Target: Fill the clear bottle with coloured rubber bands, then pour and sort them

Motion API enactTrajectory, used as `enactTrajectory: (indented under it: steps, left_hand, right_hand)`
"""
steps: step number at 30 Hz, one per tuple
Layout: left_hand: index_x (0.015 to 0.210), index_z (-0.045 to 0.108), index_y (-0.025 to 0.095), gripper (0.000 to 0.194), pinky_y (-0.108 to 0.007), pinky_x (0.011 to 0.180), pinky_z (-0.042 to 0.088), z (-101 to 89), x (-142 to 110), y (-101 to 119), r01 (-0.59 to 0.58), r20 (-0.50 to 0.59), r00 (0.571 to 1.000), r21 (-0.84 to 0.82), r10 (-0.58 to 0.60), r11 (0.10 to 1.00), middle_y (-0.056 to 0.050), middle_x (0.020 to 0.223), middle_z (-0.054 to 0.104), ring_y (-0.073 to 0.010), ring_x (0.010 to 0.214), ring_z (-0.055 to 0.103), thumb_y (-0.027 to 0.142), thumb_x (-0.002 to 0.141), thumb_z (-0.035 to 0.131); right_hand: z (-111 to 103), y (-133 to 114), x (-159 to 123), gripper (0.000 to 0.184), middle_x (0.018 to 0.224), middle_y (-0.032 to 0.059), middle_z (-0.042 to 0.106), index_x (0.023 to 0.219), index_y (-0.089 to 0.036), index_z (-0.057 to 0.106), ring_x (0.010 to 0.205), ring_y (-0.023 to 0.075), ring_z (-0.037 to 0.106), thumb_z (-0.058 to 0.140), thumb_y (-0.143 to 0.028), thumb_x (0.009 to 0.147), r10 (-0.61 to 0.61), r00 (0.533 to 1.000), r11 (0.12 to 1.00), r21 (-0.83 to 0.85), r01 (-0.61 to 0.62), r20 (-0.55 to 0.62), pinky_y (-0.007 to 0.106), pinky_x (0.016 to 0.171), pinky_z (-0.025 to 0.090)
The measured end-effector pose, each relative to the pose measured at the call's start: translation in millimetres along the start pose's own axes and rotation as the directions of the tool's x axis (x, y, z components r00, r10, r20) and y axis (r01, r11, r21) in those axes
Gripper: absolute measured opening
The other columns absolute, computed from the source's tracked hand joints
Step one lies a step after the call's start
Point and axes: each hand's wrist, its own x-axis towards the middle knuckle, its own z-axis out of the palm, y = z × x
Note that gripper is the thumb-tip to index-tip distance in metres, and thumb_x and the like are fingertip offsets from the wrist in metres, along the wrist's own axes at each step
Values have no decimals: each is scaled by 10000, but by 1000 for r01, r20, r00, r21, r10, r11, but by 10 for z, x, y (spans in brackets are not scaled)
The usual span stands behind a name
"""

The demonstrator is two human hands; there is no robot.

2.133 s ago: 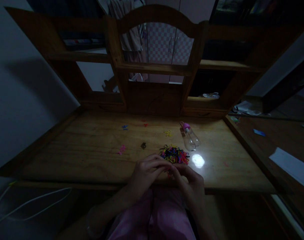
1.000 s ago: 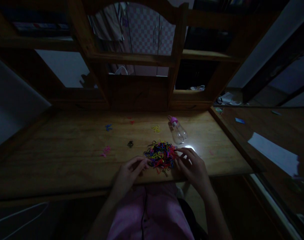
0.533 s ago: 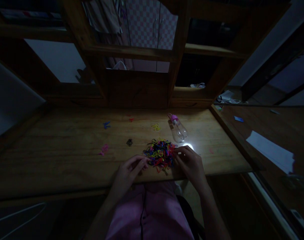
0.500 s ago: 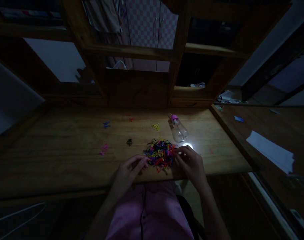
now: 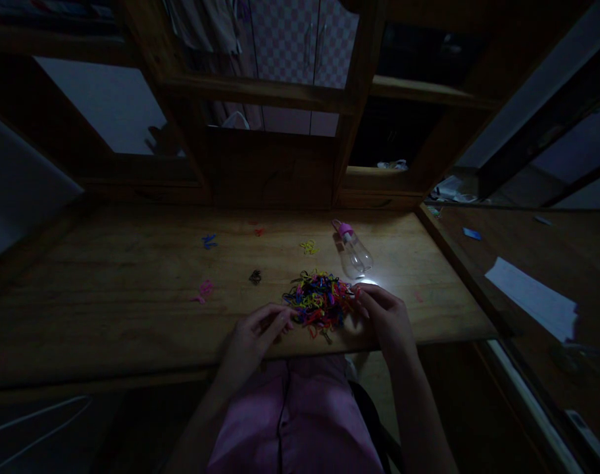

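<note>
A heap of small coloured rubber bands [image 5: 318, 301] lies near the front edge of a wooden desk [image 5: 132, 309]. My left hand [image 5: 253, 336] rests on the desk just left of the heap, its fingers stretched toward it. My right hand [image 5: 385, 316] sits at the heap's right side, fingers curled with the tips touching the bands. In the dim light I cannot make out what it pinches, if anything.
A clear bottle with a pink cap [image 5: 353, 249] lies behind the heap. Small sorted clusters sit farther back: yellow [image 5: 308, 247], black [image 5: 254, 276], pink [image 5: 204, 289], blue [image 5: 209, 241], red [image 5: 258, 232]. A wooden hutch [image 5: 270, 164] rises behind. White paper [image 5: 529, 296] lies on the right.
Both hands were joined in front of the heap; they have since parted to either side of it. My right hand has shifted slightly right along the heap's edge.
</note>
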Motion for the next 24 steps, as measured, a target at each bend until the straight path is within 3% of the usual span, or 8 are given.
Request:
enactTrajectory:
  steps: [8,13,19,24]
  left_hand:
    - [955,691,193,271,-203,677,475,-2,13,-38,-2,26,1000,-17,3,1000,-14,827,667,-136,758,606,433,907,573]
    - [972,691,202,257,-207,702,478,-4,24,-80,-37,31,999,5,37,999,-11,839,680,-134,761,613,418,916,565]
    - [942,694,207,259,-203,704,480,-10,23,-55,-35,44,999,37,33,999,-5,836,682,-137,770,626,428,918,560]
    - [966,691,209,266,-213,735,481,-11,22,-62,-28,57,998,52,25,998,-6,852,686,-144,794,635,432,920,554]
  right_hand:
    - [88,-16,33,202,763,-6,692,837,-204,710,662,130,598,752,-394,783,15,1000,999,50,-16,8,228,607,448]
    - [-63,-54,3,192,878,33,713,902,-209,705,775,169,640,713,-384,824,-97,995,986,-140,93,-17,265,684,488]
    - [-113,-177,-122,99,931,46,679,908,-213,703,821,176,627,631,-278,886,-284,926,831,-419,367,249,263,662,466]
    - [75,-180,-98,109,966,50,658,964,-214,685,815,172,623,600,-212,897,-315,899,758,-490,430,303,275,701,482]
